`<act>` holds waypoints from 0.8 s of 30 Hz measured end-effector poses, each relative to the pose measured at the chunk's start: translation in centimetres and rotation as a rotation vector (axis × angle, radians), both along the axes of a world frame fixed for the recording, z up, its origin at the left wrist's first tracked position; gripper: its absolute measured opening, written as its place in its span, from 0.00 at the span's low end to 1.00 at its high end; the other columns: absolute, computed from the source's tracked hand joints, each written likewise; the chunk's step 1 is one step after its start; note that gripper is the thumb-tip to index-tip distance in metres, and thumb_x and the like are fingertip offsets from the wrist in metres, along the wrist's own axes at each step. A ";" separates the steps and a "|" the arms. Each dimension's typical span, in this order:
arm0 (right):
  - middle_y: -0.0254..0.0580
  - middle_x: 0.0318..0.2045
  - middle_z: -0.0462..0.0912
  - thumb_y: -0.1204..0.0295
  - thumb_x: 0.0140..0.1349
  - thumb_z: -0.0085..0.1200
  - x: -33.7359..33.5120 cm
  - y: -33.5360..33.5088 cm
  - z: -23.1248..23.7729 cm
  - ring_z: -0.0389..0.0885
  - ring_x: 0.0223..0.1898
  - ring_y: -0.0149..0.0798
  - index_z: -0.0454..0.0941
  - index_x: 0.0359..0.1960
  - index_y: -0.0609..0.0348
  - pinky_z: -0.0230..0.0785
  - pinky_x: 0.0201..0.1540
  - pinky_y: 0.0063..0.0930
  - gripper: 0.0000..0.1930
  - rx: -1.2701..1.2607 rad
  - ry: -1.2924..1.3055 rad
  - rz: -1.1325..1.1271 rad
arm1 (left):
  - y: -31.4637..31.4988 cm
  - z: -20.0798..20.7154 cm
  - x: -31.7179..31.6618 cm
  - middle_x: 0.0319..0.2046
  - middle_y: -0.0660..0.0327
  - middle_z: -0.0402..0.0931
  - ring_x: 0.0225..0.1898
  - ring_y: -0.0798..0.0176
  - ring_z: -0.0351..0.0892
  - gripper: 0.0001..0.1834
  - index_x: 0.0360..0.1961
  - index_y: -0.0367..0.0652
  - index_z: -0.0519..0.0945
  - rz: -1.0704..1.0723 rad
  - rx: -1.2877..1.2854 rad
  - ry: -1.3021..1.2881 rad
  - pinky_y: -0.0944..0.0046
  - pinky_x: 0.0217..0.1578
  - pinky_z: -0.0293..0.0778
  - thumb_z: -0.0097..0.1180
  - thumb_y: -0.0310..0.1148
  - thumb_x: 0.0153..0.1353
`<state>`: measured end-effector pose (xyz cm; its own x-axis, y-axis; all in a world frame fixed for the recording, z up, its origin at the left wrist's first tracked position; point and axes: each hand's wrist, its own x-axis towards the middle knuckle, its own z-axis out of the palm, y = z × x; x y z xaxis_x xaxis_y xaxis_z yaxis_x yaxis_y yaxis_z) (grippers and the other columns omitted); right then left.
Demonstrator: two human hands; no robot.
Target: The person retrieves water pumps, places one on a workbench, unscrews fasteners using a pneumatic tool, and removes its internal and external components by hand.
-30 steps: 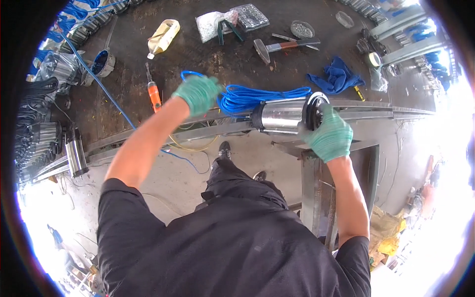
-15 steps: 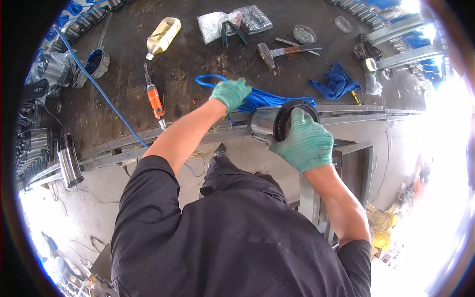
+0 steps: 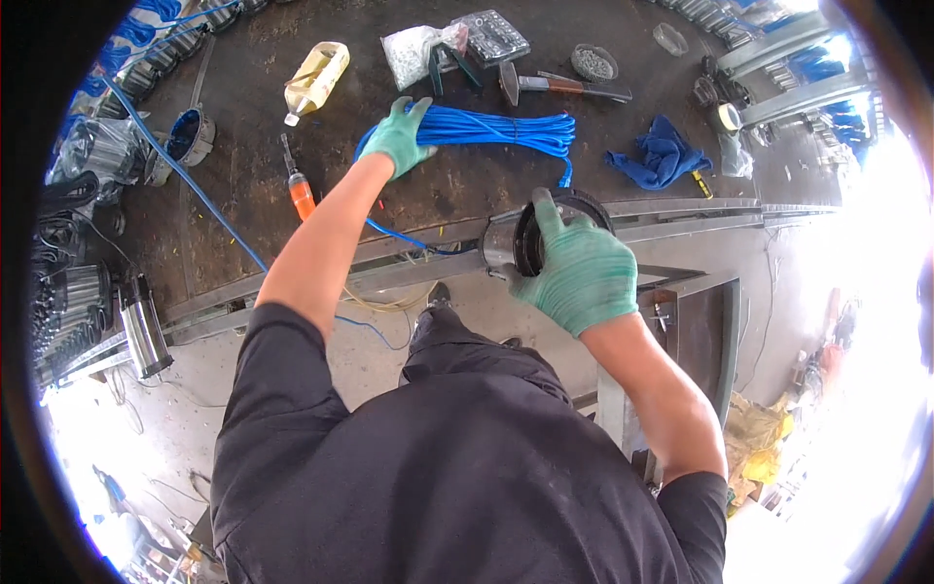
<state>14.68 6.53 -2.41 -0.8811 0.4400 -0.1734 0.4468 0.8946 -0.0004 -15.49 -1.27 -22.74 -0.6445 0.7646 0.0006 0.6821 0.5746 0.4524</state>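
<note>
My left hand (image 3: 397, 138), in a green glove, closes round the left end of a long bundle of blue cable (image 3: 501, 130) over the far part of the workbench. From that end a strand runs back toward the bench's near edge, to a metal cylinder (image 3: 499, 243). The cylinder lies on its side at the edge, its wide black end ring facing right. My right hand (image 3: 581, 265), gloved too, grips the ring, fingers over its rim and thumb underneath. An orange air tool (image 3: 301, 195) lies left of the cable, partly covered by my left forearm.
A hammer (image 3: 559, 86), a dish of small metal parts (image 3: 593, 62), a plastic bag (image 3: 413, 54) and a bottle of yellowish liquid (image 3: 318, 78) lie along the far side. A blue cloth (image 3: 660, 154) is on the right. Another metal cylinder (image 3: 143, 329) stands at left.
The cable bundle has moved from beside the cylinder to farther over the bench, stretched out sideways. My left hand has shifted away and left with it. Right hand and cylinder have slid slightly left.
</note>
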 end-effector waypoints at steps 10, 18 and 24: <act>0.54 0.43 0.85 0.34 0.45 0.69 -4.8 -1.0 -0.2 0.88 0.43 0.50 0.64 0.72 0.59 0.83 0.44 0.42 0.57 -0.017 -0.107 0.059 | -6.8 1.6 18.2 0.66 0.56 0.68 0.67 0.54 0.67 0.57 0.74 0.43 0.60 -0.306 0.721 -0.918 0.54 0.66 0.70 0.80 0.29 0.44; 0.53 0.47 0.85 0.36 0.50 0.67 -4.8 0.3 0.1 0.87 0.45 0.52 0.65 0.71 0.58 0.80 0.49 0.42 0.53 -0.166 -0.011 0.234 | -6.5 1.3 16.7 0.65 0.56 0.68 0.65 0.52 0.70 0.60 0.73 0.41 0.60 -0.280 0.655 -0.873 0.56 0.67 0.68 0.83 0.31 0.39; 0.52 0.47 0.84 0.53 0.62 0.66 -1.1 7.1 -1.1 0.85 0.38 0.46 0.78 0.57 0.62 0.78 0.42 0.38 0.30 -0.338 0.419 -0.109 | -5.4 3.6 17.3 0.72 0.56 0.60 0.71 0.51 0.64 0.62 0.76 0.45 0.56 -0.341 0.574 -0.710 0.53 0.75 0.57 0.83 0.39 0.41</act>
